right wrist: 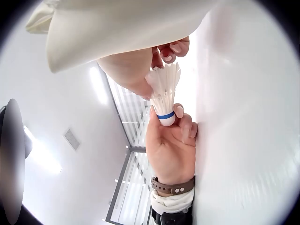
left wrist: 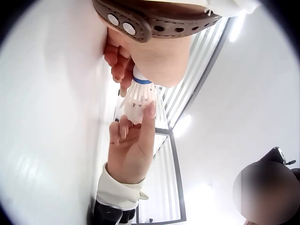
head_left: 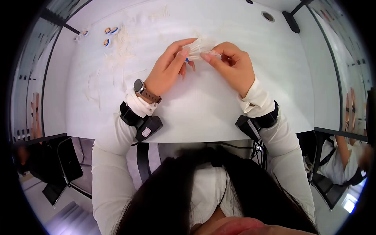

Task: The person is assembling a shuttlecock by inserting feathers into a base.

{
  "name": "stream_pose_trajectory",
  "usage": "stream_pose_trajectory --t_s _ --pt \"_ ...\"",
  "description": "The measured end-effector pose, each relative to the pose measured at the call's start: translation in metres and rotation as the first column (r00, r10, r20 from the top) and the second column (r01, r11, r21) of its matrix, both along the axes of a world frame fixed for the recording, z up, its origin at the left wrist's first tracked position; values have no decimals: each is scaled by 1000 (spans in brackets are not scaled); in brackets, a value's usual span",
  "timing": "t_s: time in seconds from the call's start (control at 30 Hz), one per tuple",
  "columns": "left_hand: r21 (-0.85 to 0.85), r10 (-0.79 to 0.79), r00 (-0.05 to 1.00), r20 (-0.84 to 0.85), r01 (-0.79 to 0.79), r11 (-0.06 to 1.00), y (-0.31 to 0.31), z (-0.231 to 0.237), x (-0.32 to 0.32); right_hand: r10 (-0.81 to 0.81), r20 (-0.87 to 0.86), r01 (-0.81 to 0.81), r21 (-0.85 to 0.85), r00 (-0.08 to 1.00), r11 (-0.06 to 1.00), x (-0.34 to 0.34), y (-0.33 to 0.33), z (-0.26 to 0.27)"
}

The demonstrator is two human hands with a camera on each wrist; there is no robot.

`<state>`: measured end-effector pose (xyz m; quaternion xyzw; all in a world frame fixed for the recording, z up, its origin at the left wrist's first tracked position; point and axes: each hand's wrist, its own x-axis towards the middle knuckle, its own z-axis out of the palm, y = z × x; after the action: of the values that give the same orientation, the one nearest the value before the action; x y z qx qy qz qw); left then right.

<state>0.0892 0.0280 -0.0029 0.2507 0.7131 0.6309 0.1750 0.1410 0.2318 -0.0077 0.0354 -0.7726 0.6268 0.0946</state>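
Note:
A white feather shuttlecock (head_left: pixel 194 52) with a blue band is held between both hands above the white table. My left hand (head_left: pixel 166 68) grips it at the rounded base; in the right wrist view the shuttlecock (right wrist: pixel 164 93) shows its base between left thumb and fingers. At the open feather end, my right hand (head_left: pixel 238 68) pinches the feathers between thumb and fingers. The left wrist view shows the shuttlecock's feather skirt (left wrist: pixel 139 96) pointing toward the right hand (left wrist: pixel 131 154), whose thumb lies along the feather tips.
Several small round pieces (head_left: pixel 107 30) with blue rims and brown centres stand at the back left of the table (head_left: pixel 196 113). Beside them lies a scatter of loose white feathers and quills (head_left: pixel 124 45). A round cable hole (head_left: pixel 268 16) is at the back right. Side panels flank the table.

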Motion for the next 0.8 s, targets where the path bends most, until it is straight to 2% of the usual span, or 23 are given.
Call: stream_pose_trajectory --t_s 0.13,0.27,0.37,0.5,0.53,0.63,0.73,0.8 --pt "12 -1 998 59 1 1000 -3 0 0 -9 -22 9 -4 1000 1000 2 -1 5" --pt "29 38 999 1 -38 999 -1 -1 3 4 -47 -4 -5 999 1000 2 -2 5" --pt "12 49 999 24 -49 999 -1 1 1 -22 -147 23 6 989 1000 -2 -1 2" --pt "30 46 999 17 -46 998 -2 -3 1 -35 -96 29 -63 995 998 0 1 9" --pt "51 47 999 1 -47 998 -2 -4 1 -29 28 31 -77 999 997 4 2 18" --pt "51 62 998 9 -62 997 1 -2 4 -80 -125 80 -6 989 997 -1 3 10" --pt "43 49 999 -8 -49 998 1 -2 3 -120 -133 116 -38 984 993 -4 5 5" --pt "38 27 1000 8 -28 999 0 -2 4 -127 -63 124 -57 990 991 -4 6 2"
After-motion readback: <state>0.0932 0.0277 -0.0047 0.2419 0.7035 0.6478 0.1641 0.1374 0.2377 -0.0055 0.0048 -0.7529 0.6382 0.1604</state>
